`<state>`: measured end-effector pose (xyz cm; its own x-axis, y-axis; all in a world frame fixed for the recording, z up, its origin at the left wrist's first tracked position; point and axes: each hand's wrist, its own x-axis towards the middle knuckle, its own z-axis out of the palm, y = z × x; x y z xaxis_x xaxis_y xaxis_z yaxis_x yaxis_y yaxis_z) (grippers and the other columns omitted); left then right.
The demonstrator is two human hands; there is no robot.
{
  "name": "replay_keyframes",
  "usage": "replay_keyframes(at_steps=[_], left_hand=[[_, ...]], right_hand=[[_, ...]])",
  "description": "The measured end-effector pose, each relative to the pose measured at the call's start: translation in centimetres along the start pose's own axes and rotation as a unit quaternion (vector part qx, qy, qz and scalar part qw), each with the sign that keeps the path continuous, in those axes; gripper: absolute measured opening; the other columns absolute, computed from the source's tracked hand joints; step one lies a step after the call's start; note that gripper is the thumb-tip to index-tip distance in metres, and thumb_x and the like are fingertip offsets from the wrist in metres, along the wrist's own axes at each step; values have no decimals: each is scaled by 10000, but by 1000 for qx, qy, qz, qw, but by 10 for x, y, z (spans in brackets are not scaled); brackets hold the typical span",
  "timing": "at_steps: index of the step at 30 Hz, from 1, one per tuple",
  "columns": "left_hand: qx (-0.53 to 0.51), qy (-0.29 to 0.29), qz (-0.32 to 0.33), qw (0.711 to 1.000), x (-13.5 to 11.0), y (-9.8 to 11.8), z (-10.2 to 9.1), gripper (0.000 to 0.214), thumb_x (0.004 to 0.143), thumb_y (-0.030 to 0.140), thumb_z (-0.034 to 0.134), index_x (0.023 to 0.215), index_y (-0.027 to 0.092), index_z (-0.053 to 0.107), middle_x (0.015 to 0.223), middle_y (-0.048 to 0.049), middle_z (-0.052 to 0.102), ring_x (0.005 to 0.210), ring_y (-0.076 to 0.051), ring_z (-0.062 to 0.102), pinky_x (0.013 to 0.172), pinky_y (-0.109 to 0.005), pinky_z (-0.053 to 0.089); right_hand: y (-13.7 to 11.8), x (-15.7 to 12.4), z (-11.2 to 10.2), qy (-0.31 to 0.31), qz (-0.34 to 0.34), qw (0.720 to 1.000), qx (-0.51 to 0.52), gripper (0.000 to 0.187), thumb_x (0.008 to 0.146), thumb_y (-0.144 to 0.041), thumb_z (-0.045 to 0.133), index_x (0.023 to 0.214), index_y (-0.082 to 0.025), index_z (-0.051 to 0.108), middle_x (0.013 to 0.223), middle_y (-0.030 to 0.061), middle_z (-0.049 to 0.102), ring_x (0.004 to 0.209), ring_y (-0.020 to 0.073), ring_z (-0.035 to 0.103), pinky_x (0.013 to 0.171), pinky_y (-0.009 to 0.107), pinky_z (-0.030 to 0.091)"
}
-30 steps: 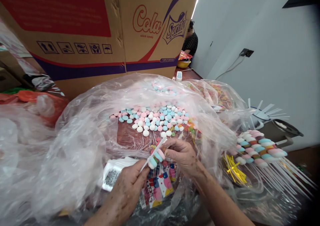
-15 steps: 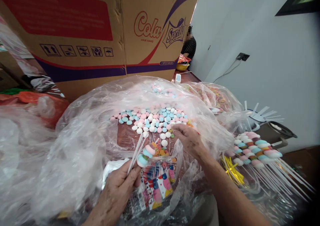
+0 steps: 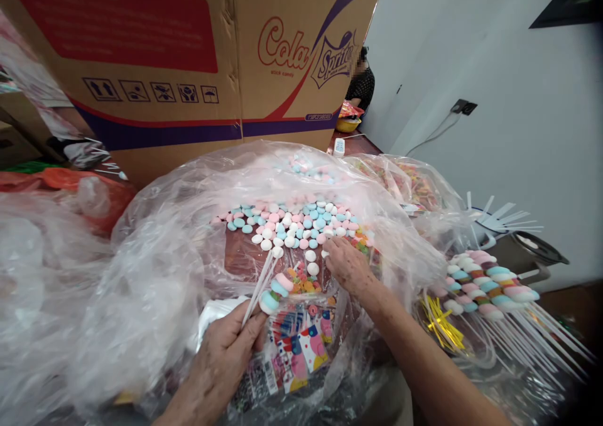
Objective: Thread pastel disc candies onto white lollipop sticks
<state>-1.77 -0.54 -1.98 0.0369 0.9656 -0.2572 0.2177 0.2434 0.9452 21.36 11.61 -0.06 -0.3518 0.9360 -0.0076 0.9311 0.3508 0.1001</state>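
Observation:
My left hand (image 3: 226,341) is closed round several thin white sticks (image 3: 260,283). One bears a small marshmallow skewer (image 3: 276,293) in blue, pink and green; another stick has a white piece at its tip. Over at the pile's right front edge, my right hand (image 3: 348,264) has its fingers bent down and drawn together. A white marshmallow shows at the fingertips; whether they grip it is hidden. Pink, blue and white marshmallows (image 3: 292,228) lie loose inside a clear plastic bag (image 3: 188,181). Small gummy candies (image 3: 301,279) lie between my hands, beside printed wrappers (image 3: 301,350).
Behind the bag stands a large cardboard box (image 3: 179,36). Finished-looking marshmallow skewers (image 3: 490,284) lie at right beside yellow twist ties (image 3: 443,325). A grey jug (image 3: 530,250) and a cup of white strips (image 3: 485,222) stand beyond. A person (image 3: 360,83) sits at the back.
My right hand has drawn slightly closer, and its fingers have bent downward by the marshmallows. My left hand keeps its hold on the sticks. The whole view has shifted a little.

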Motion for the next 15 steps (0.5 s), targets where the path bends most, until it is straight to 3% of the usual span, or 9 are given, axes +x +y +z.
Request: replay_keyframes(at_steps=[5, 10, 12, 15], left_hand=[[5, -15, 8, 1000, 0, 3, 1, 399, 899, 509, 497, 655, 200, 561, 502, 61, 441, 416, -99, 350, 400, -202, 251], [13, -10, 5, 1000, 1, 2, 1, 397, 903, 506, 487, 658, 202, 560, 492, 70, 427, 400, -95, 314, 392, -207, 237], [17, -17, 6, 1000, 2, 2, 2, 390, 904, 503, 488, 670, 203, 571, 484, 71, 425, 403, -102, 325, 395, -211, 245], [27, -19, 4, 999, 2, 3, 2, 388, 907, 499, 480, 668, 207, 572, 479, 69, 427, 417, -114, 364, 411, -215, 271]], right_hand=[[3, -3, 3, 29, -39, 999, -19, 233, 900, -52, 465, 983, -160, 654, 1044, 125, 677, 996, 267, 575, 802, 324, 431], [2, -11, 1, 106, -15, 984, 139, 183, 876, -102, 500, 975, -193, 623, 963, 55, 659, 900, 196, 597, 752, 267, 418], [-4, -13, 0, 98, -35, 978, 179, 179, 885, -119, 495, 978, -210, 618, 943, 27, 651, 854, 167, 602, 735, 247, 415], [-17, -15, 2, 50, -31, 989, 137, 159, 898, -127, 509, 962, -203, 633, 981, 51, 661, 877, 176, 608, 731, 248, 417]])
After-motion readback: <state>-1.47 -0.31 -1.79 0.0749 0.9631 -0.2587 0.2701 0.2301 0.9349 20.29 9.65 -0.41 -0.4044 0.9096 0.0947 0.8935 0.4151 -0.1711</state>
